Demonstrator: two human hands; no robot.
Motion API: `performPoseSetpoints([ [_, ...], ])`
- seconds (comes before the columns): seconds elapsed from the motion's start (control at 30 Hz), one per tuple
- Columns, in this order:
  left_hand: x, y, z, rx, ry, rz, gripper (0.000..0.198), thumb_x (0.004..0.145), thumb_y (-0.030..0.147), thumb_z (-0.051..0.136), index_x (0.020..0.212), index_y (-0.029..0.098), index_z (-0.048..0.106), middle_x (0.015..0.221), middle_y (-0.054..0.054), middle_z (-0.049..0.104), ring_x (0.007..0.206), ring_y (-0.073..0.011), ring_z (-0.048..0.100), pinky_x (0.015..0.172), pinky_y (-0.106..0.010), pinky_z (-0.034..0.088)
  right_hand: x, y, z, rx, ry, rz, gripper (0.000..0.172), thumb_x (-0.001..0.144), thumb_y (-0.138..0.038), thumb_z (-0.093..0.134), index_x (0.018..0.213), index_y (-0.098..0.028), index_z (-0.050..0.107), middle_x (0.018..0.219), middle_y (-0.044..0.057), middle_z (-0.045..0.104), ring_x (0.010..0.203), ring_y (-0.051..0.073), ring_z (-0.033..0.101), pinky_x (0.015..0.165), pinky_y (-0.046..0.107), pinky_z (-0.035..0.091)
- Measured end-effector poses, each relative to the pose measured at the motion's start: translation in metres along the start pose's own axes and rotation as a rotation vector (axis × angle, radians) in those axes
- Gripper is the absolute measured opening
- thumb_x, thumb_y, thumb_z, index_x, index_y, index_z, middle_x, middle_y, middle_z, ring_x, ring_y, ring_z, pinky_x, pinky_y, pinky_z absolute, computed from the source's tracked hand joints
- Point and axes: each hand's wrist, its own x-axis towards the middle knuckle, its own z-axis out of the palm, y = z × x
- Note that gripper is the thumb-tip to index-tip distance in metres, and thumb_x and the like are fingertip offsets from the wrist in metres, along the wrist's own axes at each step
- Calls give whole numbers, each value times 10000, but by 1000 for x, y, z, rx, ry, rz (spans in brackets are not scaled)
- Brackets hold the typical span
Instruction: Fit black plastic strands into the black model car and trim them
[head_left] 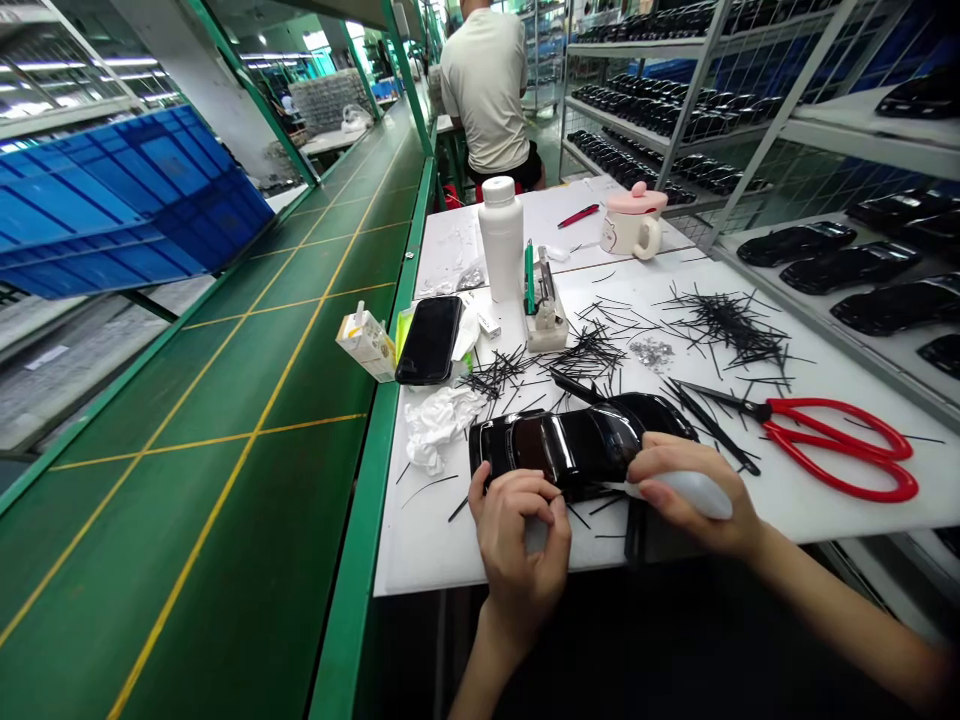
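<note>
Your left hand (521, 550) closes its fingers on the glossy black model car body (577, 445), while your right hand (667, 465) curls its fingers around a white rounded piece (705, 497) against it, on the bench (427, 540) left of the red scissors (840, 450). The body looks light but slippery, so hold it by its edges.

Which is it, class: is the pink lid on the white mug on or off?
On: the pink lid sits on top of the white mug, covering its mouth.
</note>
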Motion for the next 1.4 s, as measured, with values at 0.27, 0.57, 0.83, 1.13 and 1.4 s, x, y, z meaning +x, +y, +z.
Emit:
performPoseSetpoints([
  [0.27,1,2,3,73,-4,2,222,843,35,560,785,205,429,763,62,624,859,-100,655,1143,-374,257,-2,-11,-22,339,267,155,253,924,-389,592,797,-217,728,603,7,602,444,112,474,472,276,390],
  [0.57,-1,-4,2,123,-36,46,217,845,38,576,826,209,444,807,24,622,934,-142,655,1146,-397,259,3,-1,-118,-364,681,520,423,867,-375,672,1288,-329,660,1117,65,701,1022,279,643,847,384,487],
  [0.83,14,-9,7,84,-79,214,268,799,-12,596,804,204,437,804,2,611,909,-125,636,1124,-337,344,-28,74,-193,-898,329,664,299,859,-399,653,1066,-201,738,784,113,737,645,259,679,524,312,464],
  [1.13,20,4,18,-5,-166,225,284,802,-53,558,800,202,431,780,19,610,788,-99,653,1006,-319,505,-28,55,-163,-900,469,579,305,880,-451,620,1011,-183,557,860,118,692,740,264,652,609,360,477],
  [1.4,18,11,18,4,-165,149,262,826,-25,556,798,207,435,784,23,629,759,-90,644,970,-299,533,-2,53,-91,-960,-193,-8,466,798,88,417,1080,-187,664,1168,128,661,997,274,635,732,396,568],
])
